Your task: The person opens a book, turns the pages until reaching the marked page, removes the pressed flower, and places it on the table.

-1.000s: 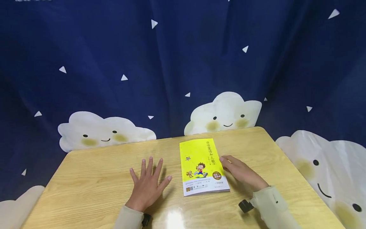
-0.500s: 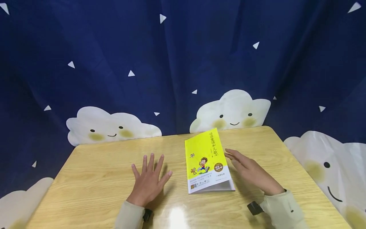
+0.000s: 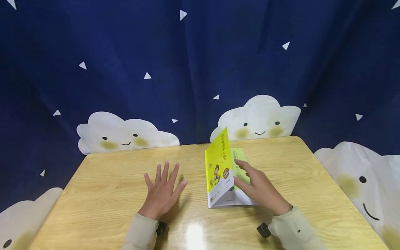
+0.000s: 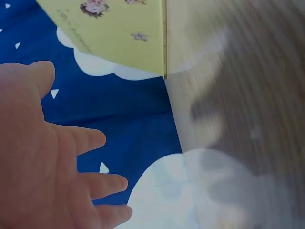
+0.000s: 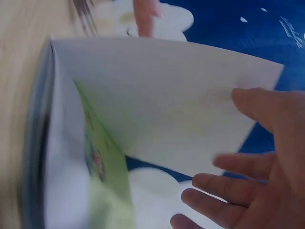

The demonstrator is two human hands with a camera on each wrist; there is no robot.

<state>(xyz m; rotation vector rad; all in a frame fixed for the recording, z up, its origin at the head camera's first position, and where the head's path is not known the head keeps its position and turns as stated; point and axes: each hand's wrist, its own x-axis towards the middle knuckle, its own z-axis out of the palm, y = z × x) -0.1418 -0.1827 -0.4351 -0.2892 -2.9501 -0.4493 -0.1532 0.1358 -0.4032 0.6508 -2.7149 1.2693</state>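
Note:
A thin yellow and white paperback book (image 3: 218, 170) lies on the table, its front cover lifted and swung leftward, nearly upright. Beneath the cover shows a pale green and white first page (image 3: 239, 154). My right hand (image 3: 264, 189) is at the cover's free edge, thumb against or very near its white inner side (image 5: 157, 90); the other fingers are loosely extended with nothing gripped. To the left of the book, my left hand (image 3: 160, 196) has its fingers spread, palm down over the table, apart from the book. The left wrist view shows the yellow cover (image 4: 124, 33) beyond that hand.
The light wooden table (image 3: 112, 180) runs back to a dark blue curtain (image 3: 140, 45) printed with white clouds and triangles. A small black wrist device (image 3: 264, 230) sits at the right cuff, another (image 3: 161, 228) at the left.
The book's front cover has risen from lying flat and turned left, exposing the page below. My right hand has moved leftward with it. My left hand keeps its spread pose.

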